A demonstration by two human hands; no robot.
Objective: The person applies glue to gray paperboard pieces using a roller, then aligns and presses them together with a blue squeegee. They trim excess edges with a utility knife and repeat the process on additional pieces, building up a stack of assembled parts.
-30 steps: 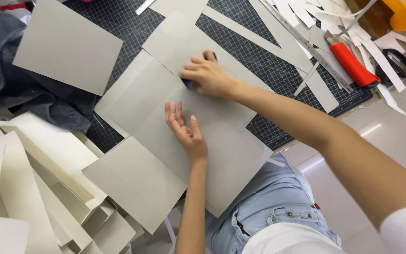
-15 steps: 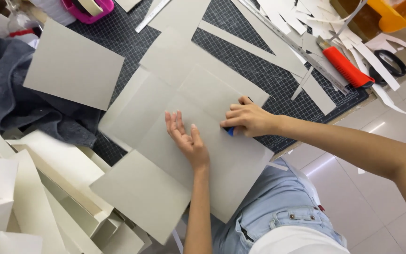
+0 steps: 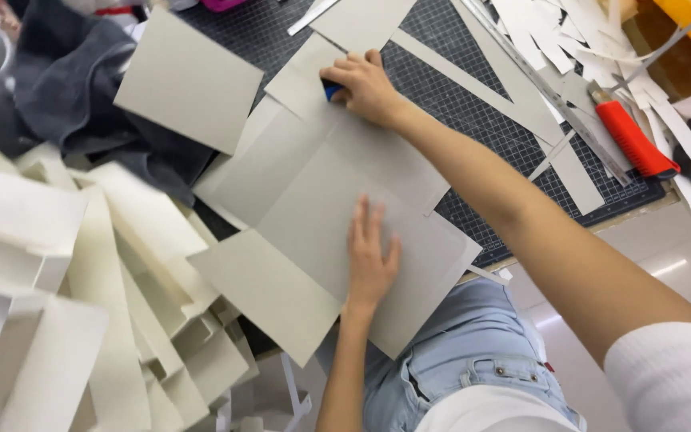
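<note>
Glossy pale floor (image 3: 665, 248), light reflections

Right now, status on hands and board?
Left hand flat on grey board. Right hand grips small blue tool at board's far edge. Nothing in the way.
</note>
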